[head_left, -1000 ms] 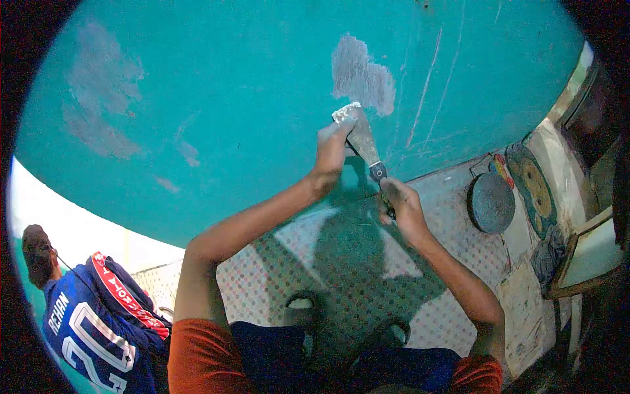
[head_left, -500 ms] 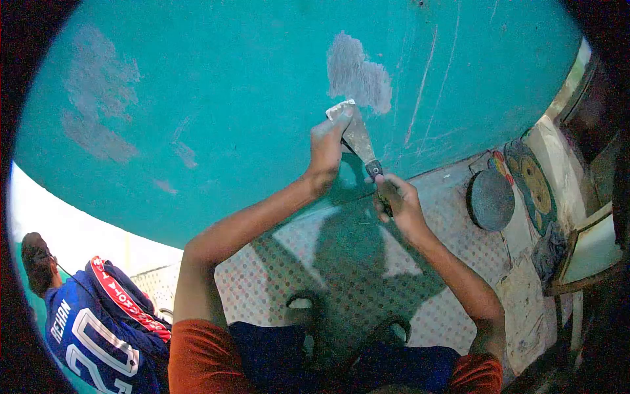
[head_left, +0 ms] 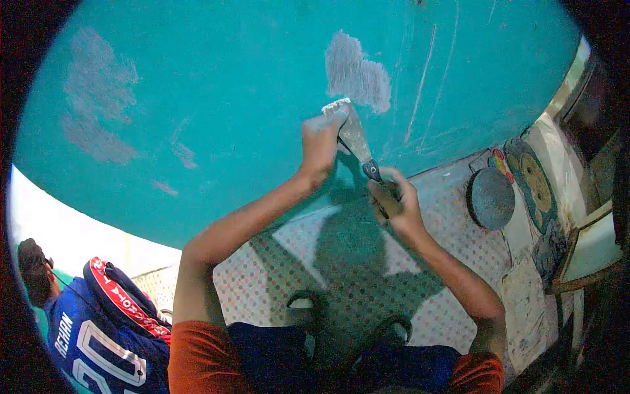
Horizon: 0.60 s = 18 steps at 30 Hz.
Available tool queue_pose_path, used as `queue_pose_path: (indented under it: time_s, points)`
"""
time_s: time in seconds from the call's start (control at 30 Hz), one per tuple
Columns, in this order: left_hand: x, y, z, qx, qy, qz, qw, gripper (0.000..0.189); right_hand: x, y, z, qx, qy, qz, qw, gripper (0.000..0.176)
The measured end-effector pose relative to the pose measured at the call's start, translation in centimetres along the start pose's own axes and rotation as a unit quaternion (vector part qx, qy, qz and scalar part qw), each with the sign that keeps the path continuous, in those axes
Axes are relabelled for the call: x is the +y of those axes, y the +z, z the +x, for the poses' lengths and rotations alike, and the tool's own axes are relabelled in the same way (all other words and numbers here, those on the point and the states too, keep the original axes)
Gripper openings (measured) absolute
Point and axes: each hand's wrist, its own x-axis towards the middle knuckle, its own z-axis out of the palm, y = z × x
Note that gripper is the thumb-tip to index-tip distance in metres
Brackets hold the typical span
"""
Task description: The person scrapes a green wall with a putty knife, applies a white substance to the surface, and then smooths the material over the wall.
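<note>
A putty knife [head_left: 356, 139] slants in front of the teal wall [head_left: 230, 98], its wide blade end up and to the left. My right hand [head_left: 400, 203] is closed round its dark handle. At the blade's upper end my left hand [head_left: 320, 146] is closed, thumb lying along the metal; the fingers behind it are hidden. White paste [head_left: 337, 104] shows along the top edge by the thumb. Whether a second flat tool lies under my left fingers, I cannot make out. Just above the blade is a rough grey patch [head_left: 357, 75] on the wall.
Another grey patch [head_left: 98, 98] marks the wall at left. A person in a blue shirt [head_left: 98, 335] is at lower left. Below is a dotted tiled floor [head_left: 433, 262]. At right stand a round dark pan [head_left: 492, 199] and a pale-topped piece of furniture [head_left: 594, 246].
Both my hands and the putty knife have shifted slightly left, still together. The right hand's grip has turned a little. The person at lower left has moved slightly downward.
</note>
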Motion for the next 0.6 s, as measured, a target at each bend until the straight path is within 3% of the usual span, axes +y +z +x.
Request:
queue_pose_path:
  time_s: [0.23, 0.5, 0.6]
  points:
    - [-0.1, -0.2, 0.6, 0.0, -0.014, -0.016, 1.0, 0.032, -1.0, 0.8, 0.4, 0.058, -0.089, -0.091, 0.99, 0.029]
    - [0.0, -0.4, 0.5, 0.01, -0.019, -0.029, 0.999, 0.031, -2.9, 0.8, 0.0, 0.047, -0.014, -0.142, 0.989, 0.032]
    - [-0.4, -0.9, 0.6, -0.014, -0.02, -0.024, 0.999, 0.028, -1.9, 1.0, 0.4, 0.053, -0.089, -0.104, 0.989, 0.03]
